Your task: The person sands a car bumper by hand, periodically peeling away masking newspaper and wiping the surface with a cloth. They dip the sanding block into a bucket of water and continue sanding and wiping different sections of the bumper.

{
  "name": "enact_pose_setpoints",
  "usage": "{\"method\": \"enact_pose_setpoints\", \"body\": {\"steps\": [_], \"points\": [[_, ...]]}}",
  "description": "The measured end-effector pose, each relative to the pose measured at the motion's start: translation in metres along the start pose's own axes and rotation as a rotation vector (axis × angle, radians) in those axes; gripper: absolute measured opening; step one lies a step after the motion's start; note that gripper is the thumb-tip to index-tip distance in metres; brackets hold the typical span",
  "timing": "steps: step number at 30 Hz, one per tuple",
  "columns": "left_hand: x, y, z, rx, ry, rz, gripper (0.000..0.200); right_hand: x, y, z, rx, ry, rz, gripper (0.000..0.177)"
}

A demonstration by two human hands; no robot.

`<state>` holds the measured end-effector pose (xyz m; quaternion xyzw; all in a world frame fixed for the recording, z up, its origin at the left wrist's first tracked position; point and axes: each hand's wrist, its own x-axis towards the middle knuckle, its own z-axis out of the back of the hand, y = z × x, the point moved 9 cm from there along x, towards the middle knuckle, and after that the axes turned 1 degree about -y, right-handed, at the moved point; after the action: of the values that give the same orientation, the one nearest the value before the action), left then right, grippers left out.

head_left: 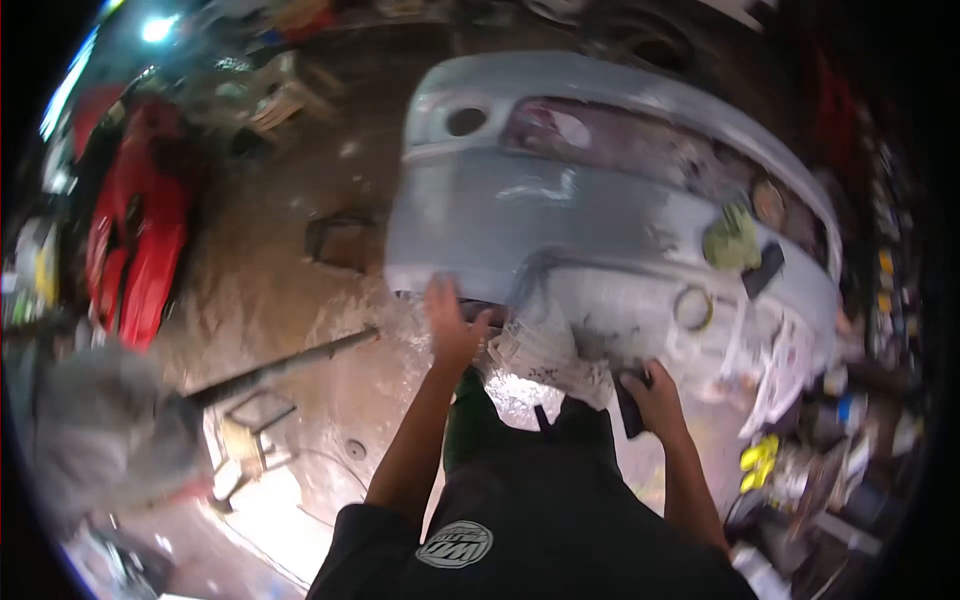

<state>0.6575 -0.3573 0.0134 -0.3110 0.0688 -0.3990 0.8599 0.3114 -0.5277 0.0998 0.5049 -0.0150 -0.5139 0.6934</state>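
Note:
A grey car bumper [470, 215] lies in front of me, with masking paper [550, 355] hanging along its near edge. My left hand [455, 322] rests at the bumper's near left edge, fingers stretched out and thumb apart. Below the near edge, my right hand [657, 395] grips a dark flat block [630, 402], whose exact kind I cannot make out. On the bumper's right side lie a crumpled green cloth [731, 240], another dark block [764, 271] and a roll of tape [692, 308].
A red car panel [140, 225] stands at the far left. Nearer are a dark pole [290, 365] and a small wooden stool [245, 440] on the wet-looking brown floor [260, 240]. Clutter with a yellow item [759, 462] crowds the lower right. Shelves with containers line the right side.

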Motion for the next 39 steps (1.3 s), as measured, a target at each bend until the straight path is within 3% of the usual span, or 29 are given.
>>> {"method": "enact_pose_setpoints", "body": {"steps": [2, 4, 5, 7, 9, 11, 12, 14, 16, 18, 20, 22, 23, 24, 26, 27, 30, 32, 33, 36, 37, 39], "points": [[-0.034, 0.042, 0.012, -0.099, 0.106, 0.031, 0.089, -0.003, 0.014, -0.026, 0.076, -0.104, 0.018, 0.03], [-0.076, 0.113, 0.016, -0.003, 0.241, 0.009, 0.081, -0.005, 0.018, -0.04, 0.247, -0.226, 0.021, 0.029], [-0.102, 0.167, 0.024, 0.086, 0.339, 0.107, 0.076, -0.008, 0.034, -0.036, 0.276, -0.302, 0.015, 0.033], [-0.13, 0.266, 0.038, 0.18, 0.478, 0.282, 0.067, -0.001, 0.057, 0.013, 0.326, -0.52, -0.014, 0.054], [-0.135, 0.321, 0.036, 0.214, 0.618, 0.424, 0.063, 0.017, 0.059, 0.061, 0.428, -0.643, -0.026, 0.058], [-0.131, 0.358, 0.028, 0.287, 0.824, 0.522, 0.062, 0.048, 0.038, 0.112, 0.684, -0.726, 0.038, 0.049], [-0.119, 0.373, 0.02, 0.289, 0.825, 0.5, 0.061, 0.064, 0.02, 0.136, 0.834, -0.733, 0.015, 0.042], [-0.099, 0.398, 0.0, 0.297, 0.829, 0.463, 0.059, 0.085, 0.028, 0.174, 0.809, -0.821, 0.104, 0.03], [-0.06, 0.369, -0.004, 0.212, 0.778, 0.398, 0.057, 0.107, 0.027, 0.197, 0.844, -0.806, 0.163, 0.029], [-0.031, 0.361, -0.014, 0.079, 0.752, 0.26, 0.057, 0.139, 0.015, 0.201, 0.886, -0.708, 0.086, 0.026], [-0.004, 0.328, 0.004, 0.029, 0.695, 0.241, 0.057, 0.163, 0.007, 0.183, 0.903, -0.588, -0.007, 0.024], [0.001, 0.335, 0.004, -0.052, 0.743, 0.299, 0.057, 0.172, 0.007, 0.163, 0.877, -0.455, -0.107, 0.022], [0.009, 0.338, -0.001, -0.051, 0.77, 0.277, 0.057, 0.173, 0.013, 0.161, 0.816, -0.512, -0.054, 0.02], [0.015, 0.346, -0.008, -0.051, 0.796, 0.255, 0.057, 0.173, 0.019, 0.159, 0.675, -0.603, -0.14, 0.023], [0.011, 0.371, -0.008, 0.062, 0.884, 0.129, 0.058, 0.183, 0.04, 0.13, 0.681, -0.513, -0.088, 0.029], [0.019, 0.367, 0.015, 0.02, 0.844, 0.402, 0.06, 0.185, 0.048, 0.116, 0.634, -0.533, -0.094, 0.033], [0.011, 0.405, 0.032, 0.148, 0.877, 0.214, 0.064, 0.187, 0.08, 0.064, 0.458, -0.584, -0.068, 0.045], [0.004, 0.413, 0.058, 0.134, 0.882, 0.519, 0.065, 0.179, 0.123, 0.02, 0.354, -0.548, -0.135, 0.049], [-0.003, 0.417, 0.072, 0.128, 0.881, 0.669, 0.066, 0.187, 0.133, -0.005, 0.306, -0.528, -0.05, 0.047], [-0.008, 0.441, 0.084, 0.392, 1.075, 0.24, 0.062, 0.197, 0.179, -0.085, 0.182, -0.461, 0.075, 0.038], [0.006, 0.413, 0.1, 0.431, 1.092, 0.118, 0.057, 0.193, 0.2, -0.107, 0.148, -0.421, 0.048, 0.034], [0.02, 0.445, 0.114, 0.437, 1.03, 0.284, 0.049, 0.191, 0.229, -0.149, 0.093, -0.34, 0.021, 0.031]]}}
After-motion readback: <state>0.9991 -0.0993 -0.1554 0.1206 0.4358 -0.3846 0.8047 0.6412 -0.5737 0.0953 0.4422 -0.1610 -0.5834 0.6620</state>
